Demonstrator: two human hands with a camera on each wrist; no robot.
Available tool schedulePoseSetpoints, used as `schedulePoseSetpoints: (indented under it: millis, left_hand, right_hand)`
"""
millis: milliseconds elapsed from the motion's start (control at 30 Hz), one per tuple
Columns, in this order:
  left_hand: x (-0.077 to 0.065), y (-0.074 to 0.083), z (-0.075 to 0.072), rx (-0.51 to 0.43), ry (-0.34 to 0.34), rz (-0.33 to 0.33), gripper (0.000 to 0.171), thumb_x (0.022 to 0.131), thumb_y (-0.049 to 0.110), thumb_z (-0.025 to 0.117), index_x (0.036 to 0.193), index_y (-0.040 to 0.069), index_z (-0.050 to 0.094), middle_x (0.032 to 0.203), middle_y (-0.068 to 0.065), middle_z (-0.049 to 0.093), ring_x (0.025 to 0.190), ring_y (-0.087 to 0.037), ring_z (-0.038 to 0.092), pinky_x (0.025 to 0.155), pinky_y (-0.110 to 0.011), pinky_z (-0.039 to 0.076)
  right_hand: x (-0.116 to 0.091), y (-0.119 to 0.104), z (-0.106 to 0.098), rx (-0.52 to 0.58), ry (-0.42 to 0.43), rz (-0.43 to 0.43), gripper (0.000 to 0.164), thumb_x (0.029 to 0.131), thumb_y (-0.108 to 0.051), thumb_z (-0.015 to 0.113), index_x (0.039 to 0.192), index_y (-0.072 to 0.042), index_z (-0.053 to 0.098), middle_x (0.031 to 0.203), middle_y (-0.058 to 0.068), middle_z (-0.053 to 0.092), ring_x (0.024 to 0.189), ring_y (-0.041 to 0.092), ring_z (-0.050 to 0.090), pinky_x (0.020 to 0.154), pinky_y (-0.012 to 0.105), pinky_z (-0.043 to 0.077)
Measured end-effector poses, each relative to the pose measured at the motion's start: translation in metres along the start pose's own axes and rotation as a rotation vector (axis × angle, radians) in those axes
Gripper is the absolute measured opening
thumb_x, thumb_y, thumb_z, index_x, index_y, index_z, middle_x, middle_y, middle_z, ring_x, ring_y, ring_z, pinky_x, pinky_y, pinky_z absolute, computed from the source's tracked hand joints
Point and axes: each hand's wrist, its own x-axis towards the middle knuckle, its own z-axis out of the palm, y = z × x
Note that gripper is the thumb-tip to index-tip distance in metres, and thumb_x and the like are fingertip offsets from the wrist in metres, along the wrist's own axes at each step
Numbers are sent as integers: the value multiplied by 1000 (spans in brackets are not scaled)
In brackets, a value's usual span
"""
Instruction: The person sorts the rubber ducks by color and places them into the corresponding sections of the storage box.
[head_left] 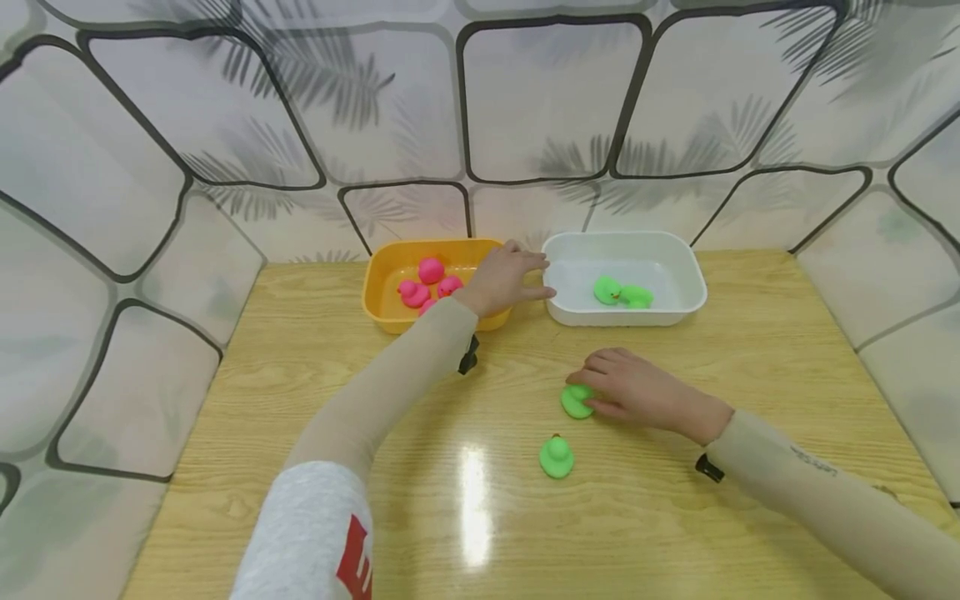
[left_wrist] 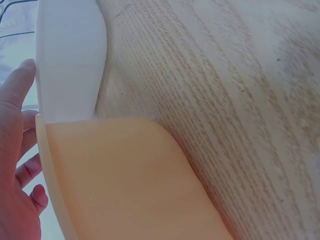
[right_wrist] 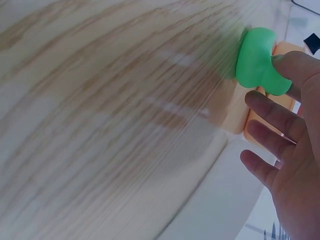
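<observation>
My right hand (head_left: 643,390) pinches a green toy duck (right_wrist: 256,61) between thumb and index finger, low over the wooden table; its other fingers are spread apart in the right wrist view. A second green toy duck (head_left: 557,457) sits on the table just nearer. My left hand (head_left: 501,279) reaches over the right end of an orange bin (head_left: 384,310), its fingertips at the left rim of a white bin (head_left: 622,318). The left hand holds nothing that I can see. Two green ducks (head_left: 622,292) lie inside the white bin.
Several pink toy ducks (head_left: 414,293) lie in the orange bin, partly hidden by the left forearm. Both bins stand side by side at the back of the table (head_left: 300,333), against a patterned fabric wall (head_left: 551,100) that also rises at both sides.
</observation>
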Motion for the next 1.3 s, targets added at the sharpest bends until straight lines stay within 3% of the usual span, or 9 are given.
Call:
schedulePoseSetpoints:
  millis: [500,1033,1300]
  left_hand:
    - [-1,2,-1,23,-22,-14,63,100,57,62,146,13,61,157,-1,53,127,-26,48,107,-40,40]
    - [-2,5,-4,24,-42,-23,62,101,54,63,147,12,60,158,-2,51,129,-25,46,107,-40,40]
    - [-2,6,-5,31,-42,-18,62,101,53,63,147,12,60,158,-2,51,132,-26,46,109,-41,39]
  right_hand:
    - [-17,12,-8,-37,82,-11,35,90,-15,80,122,-6,71,106,5,70,99,24,63,90,48,54]
    - [-34,26,-38,-51,137,40,40,83,-11,85,121,-7,71,103,0,66,95,18,60,82,44,53]
    - [-41,38,-52,-85,182,6,43,79,-9,86,119,-5,71,103,3,67,96,23,62,84,47,52]
